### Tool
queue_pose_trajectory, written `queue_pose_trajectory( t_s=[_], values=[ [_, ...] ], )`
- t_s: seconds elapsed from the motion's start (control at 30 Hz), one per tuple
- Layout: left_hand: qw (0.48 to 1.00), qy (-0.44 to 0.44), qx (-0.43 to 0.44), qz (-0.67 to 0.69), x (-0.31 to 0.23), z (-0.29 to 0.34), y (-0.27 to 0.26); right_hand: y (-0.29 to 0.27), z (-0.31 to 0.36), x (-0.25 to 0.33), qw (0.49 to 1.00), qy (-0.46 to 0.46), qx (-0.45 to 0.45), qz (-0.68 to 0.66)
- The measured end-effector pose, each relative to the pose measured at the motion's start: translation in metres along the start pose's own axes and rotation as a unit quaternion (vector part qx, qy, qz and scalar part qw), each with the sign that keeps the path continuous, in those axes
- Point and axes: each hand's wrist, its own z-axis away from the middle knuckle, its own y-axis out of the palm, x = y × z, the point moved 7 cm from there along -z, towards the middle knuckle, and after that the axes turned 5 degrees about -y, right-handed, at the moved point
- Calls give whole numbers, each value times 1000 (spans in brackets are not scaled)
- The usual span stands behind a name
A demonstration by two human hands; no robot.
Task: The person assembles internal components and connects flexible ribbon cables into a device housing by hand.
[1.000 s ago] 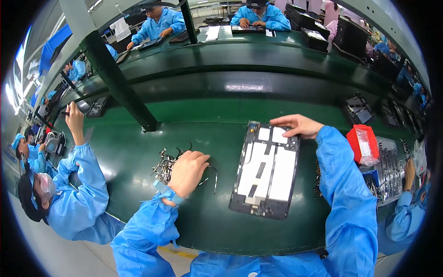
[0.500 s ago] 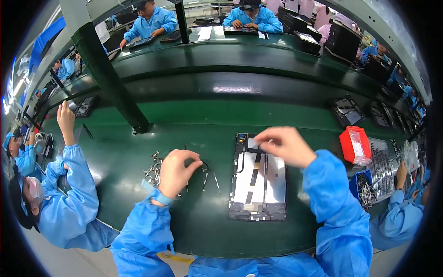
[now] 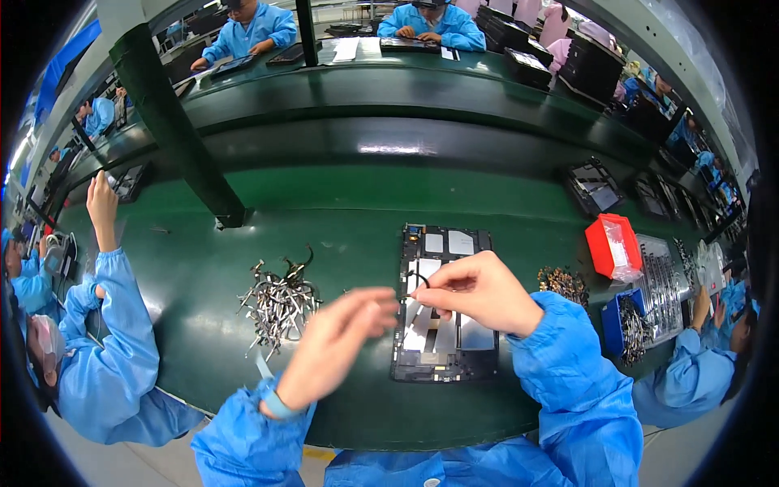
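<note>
An opened tablet-like device (image 3: 446,369), black-framed with silver panels inside, lies flat on the green bench in front of me. Above its middle, my right hand (image 3: 479,292) pinches a thin black cable (image 3: 419,277) that curves out from the fingertips. My left hand (image 3: 349,333), somewhat smeared by motion, reaches toward the device's left edge with its fingers stretched out; nothing shows in it. Left of it, a loose heap of small silver-and-black cables (image 3: 280,304) rests on the bench.
At right lie a pile of small brassy parts (image 3: 563,282), a red bin (image 3: 613,247), a blue bin (image 3: 625,321) of small parts and a clear tray (image 3: 665,284). A green post (image 3: 174,130) rises at the left. Co-workers sit on both sides and opposite.
My left hand has swung right from the cable heap to the device, its pinch loosened. My right hand has come lower and left, and a black cable now shows in its fingers.
</note>
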Motion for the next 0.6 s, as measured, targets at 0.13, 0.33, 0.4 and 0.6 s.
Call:
queue_pose_trajectory(
  t_s=[0.13,0.33,0.4,0.6],
  values=[
    [990,-45,113,67,10,18,51,-6,25,7,1000,2,-29,-12],
    [996,-6,90,13,0,20,73,7,102,59,868,-328,-171,331],
    [995,45,78,-50,-9,22,82,9,111,50,896,-305,-148,286],
    [946,211,66,-237,-34,31,107,-3,131,40,913,-307,-144,226]
  ],
)
